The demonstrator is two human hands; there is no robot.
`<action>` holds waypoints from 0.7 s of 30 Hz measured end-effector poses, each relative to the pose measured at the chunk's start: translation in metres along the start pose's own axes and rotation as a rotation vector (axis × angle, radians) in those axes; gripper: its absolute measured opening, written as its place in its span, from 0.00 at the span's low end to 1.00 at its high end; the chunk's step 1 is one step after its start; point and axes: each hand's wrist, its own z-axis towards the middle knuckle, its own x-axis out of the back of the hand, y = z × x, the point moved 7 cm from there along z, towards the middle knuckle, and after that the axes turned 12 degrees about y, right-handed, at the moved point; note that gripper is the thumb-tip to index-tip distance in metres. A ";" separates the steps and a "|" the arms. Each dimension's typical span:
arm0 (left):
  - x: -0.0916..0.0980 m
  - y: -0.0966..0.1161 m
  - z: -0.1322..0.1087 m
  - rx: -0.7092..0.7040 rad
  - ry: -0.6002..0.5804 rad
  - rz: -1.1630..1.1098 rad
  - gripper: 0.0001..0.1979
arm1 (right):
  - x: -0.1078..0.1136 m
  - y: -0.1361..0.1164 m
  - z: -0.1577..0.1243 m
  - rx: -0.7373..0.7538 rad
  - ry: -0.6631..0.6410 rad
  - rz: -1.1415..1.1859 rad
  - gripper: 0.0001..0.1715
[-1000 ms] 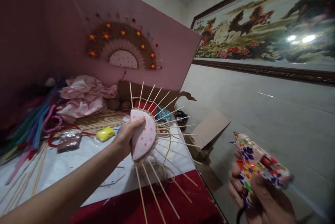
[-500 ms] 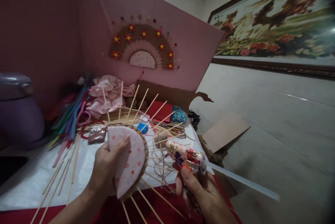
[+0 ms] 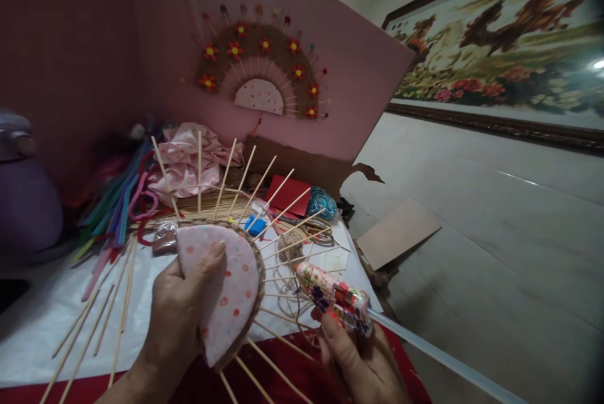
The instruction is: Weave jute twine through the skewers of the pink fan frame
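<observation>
The left hand (image 3: 182,306) grips the dotted half-disc (image 3: 238,287) above the counter (image 3: 40,331); the right hand (image 3: 358,360) is closed around the flowered glue gun (image 3: 333,291). If the gun swings sideways, I think it may bend the thin sticks (image 3: 274,205). Whether its nozzle touches one is unclear; the left fingers are mostly hidden, lower sticks cut off.

Dim light, small glare on framed picture (image 3: 500,55)
</observation>
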 end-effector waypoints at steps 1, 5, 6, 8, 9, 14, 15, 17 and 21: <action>0.000 0.000 -0.001 0.006 0.001 -0.002 0.19 | -0.001 -0.002 0.000 0.010 -0.007 0.015 0.27; 0.000 0.001 -0.002 -0.008 0.017 -0.001 0.20 | -0.004 -0.010 0.000 0.066 -0.046 0.075 0.24; 0.000 0.001 -0.002 -0.011 0.017 0.000 0.20 | -0.004 -0.010 0.000 0.064 -0.048 0.083 0.24; 0.000 0.000 -0.002 -0.009 0.006 0.002 0.19 | -0.006 -0.007 -0.001 0.043 -0.062 0.094 0.25; -0.001 -0.001 -0.002 -0.005 0.001 0.004 0.19 | -0.008 -0.006 -0.001 0.032 -0.076 0.101 0.26; -0.001 -0.006 -0.001 0.003 -0.005 0.017 0.20 | -0.019 -0.009 0.001 0.010 -0.148 0.214 0.30; -0.001 -0.007 -0.001 0.002 -0.001 0.023 0.20 | -0.022 -0.012 0.002 0.020 -0.164 0.224 0.31; -0.001 -0.008 -0.001 -0.002 -0.001 0.027 0.20 | -0.025 -0.018 0.004 0.065 -0.179 0.217 0.30; -0.002 -0.009 -0.003 0.000 -0.020 0.028 0.20 | -0.025 -0.016 0.010 0.088 -0.120 0.209 0.30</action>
